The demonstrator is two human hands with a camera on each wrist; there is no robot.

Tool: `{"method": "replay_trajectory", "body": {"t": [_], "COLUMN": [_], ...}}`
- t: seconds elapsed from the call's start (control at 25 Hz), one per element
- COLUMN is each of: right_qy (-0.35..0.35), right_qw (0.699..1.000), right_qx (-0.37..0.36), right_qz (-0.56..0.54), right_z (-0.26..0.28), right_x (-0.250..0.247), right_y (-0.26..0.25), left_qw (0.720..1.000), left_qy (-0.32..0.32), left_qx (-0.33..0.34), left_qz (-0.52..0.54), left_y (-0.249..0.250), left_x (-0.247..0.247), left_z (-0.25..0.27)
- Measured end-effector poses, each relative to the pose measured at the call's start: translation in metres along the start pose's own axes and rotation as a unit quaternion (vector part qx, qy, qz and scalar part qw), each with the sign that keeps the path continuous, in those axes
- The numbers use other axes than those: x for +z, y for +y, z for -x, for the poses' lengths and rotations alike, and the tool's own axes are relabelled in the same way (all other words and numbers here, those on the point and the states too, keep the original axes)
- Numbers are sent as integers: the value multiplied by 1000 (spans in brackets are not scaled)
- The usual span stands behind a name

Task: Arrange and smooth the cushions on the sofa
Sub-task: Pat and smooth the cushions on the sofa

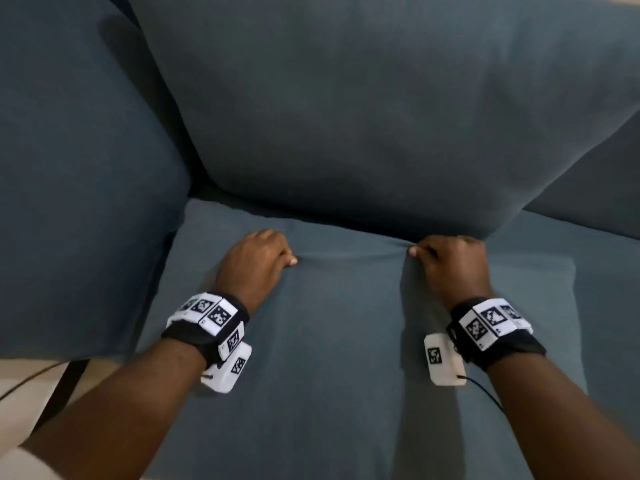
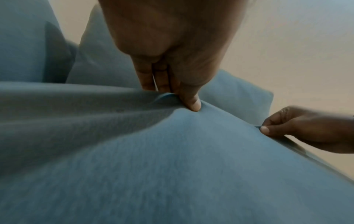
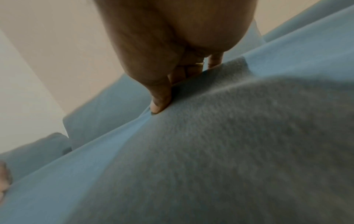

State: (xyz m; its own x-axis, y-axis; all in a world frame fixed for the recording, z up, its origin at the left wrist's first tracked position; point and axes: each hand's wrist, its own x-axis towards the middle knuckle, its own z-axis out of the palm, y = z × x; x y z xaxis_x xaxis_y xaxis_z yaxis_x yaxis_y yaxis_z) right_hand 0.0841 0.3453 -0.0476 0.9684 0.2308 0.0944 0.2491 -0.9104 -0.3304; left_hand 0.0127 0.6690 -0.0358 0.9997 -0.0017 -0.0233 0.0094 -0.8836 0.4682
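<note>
A blue-grey seat cushion [image 1: 346, 341] lies flat on the sofa below me. My left hand [image 1: 266, 254] pinches a fold of its cover near the far edge, thumb on top [image 2: 193, 104], fingers curled behind. My right hand [image 1: 443, 254] pinches the same far edge further right, thumb [image 3: 159, 104] pressing the fabric; it also shows in the left wrist view, the right hand [image 2: 298, 128]. A taut crease runs between both hands. A large back cushion [image 1: 381, 116] leans just behind them, its lower edge over my right fingers.
A second back cushion or armrest pad [image 1: 76, 185] stands at the left. Another seat cushion [image 1: 609, 271] continues to the right. A pale floor with a dark cable [image 1: 31, 382] shows at the lower left. A beige wall [image 2: 287, 45] rises behind the sofa.
</note>
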Motion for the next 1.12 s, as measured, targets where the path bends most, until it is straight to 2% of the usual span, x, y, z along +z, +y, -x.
{"method": "replay_trajectory", "body": {"t": [0.12,0.2,0.24,0.36,0.44,0.52,0.56,0.64,0.72,0.8,0.88,0.96,1.0,1.04,1.08,1.12], "right_qy": [68,97,83,-31,-23,-18,-24,-52,-100,-121,-80,13,42,49,22,-43], "right_qw": [997,995,996,998,997,998,998,989,957,922,915,895,879,863,846,831], "right_qx": [-16,-14,5,46,27,13,-9,-121,-251,-338,-376,-443,-473,-497,-513,-505], "right_qz": [-35,-32,-24,33,75,65,59,69,103,145,121,49,36,69,145,228], "right_z": [-23,-34,-37,-23,-5,26,47,107,162,194,209,215,216,213,202,190], "right_x": [-24,-20,-12,18,25,29,33,62,98,122,121,120,129,143,155,168], "right_y": [-7,-5,-2,-9,-27,-65,-90,-160,-221,-271,-313,-350,-355,-349,-335,-315], "left_qw": [997,993,993,992,994,994,994,997,995,982,958,925,913,910,921,938], "left_qy": [73,105,100,13,8,24,40,62,69,86,148,266,304,305,259,186], "left_qx": [25,38,42,59,73,80,73,20,-67,-167,-224,-228,-230,-231,-240,-247], "left_qz": [-4,-29,-52,-106,-87,-75,-72,-47,-17,26,105,143,148,157,167,158], "left_y": [9,6,5,-8,-27,-56,-71,-113,-153,-176,-176,-174,-178,-185,-190,-192], "left_x": [-36,-35,-28,5,13,6,2,-5,3,12,12,6,15,31,50,71], "left_z": [-18,-28,-32,-26,-12,24,48,122,197,253,273,275,272,266,257,253]}}
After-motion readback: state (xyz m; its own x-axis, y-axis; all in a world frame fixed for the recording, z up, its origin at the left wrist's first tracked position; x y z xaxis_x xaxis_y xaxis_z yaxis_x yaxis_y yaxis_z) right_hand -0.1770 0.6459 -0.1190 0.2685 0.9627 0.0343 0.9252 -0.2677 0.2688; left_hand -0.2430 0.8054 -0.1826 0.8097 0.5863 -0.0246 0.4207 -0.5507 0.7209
